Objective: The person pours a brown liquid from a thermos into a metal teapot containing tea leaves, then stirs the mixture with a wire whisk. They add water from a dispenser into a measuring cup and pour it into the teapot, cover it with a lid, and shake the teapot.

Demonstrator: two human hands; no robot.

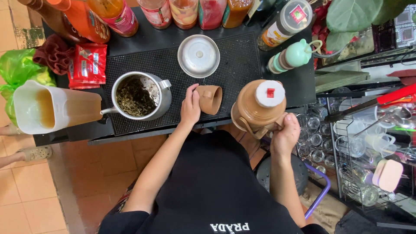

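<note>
Two brown things are in your hands at the near edge of the black counter (299,82): your left hand (190,106) curls its fingers around a small brown cup (211,99) lying tipped on its side on the rubber mat (234,60), and your right hand (286,132) is wrapped around the handle of a brown flask (258,106) with a white cap, which overhangs the near edge. The flask looks like stiff plastic, and probably heavy if it holds liquid, so the handle is the sound place to grip, perhaps with a palm under the base; its rounded side would likely be slippery. The cup looks light and rigid, easy to pinch at the rim or body.

Left of the cup, just beside it, stands a metal pot (138,96) full of wet tea leaves, its spout pointing at the cup. Farther left sits a pale jug (52,108) lying over with amber liquid inside. A round metal lid (199,55) rests on the far part of the mat, and bottles of coloured syrup (184,12) line the far edge. To the right, a wire rack (364,151) of glasses sits close to your right elbow; these are fragile, and the pot crowds the left.
</note>
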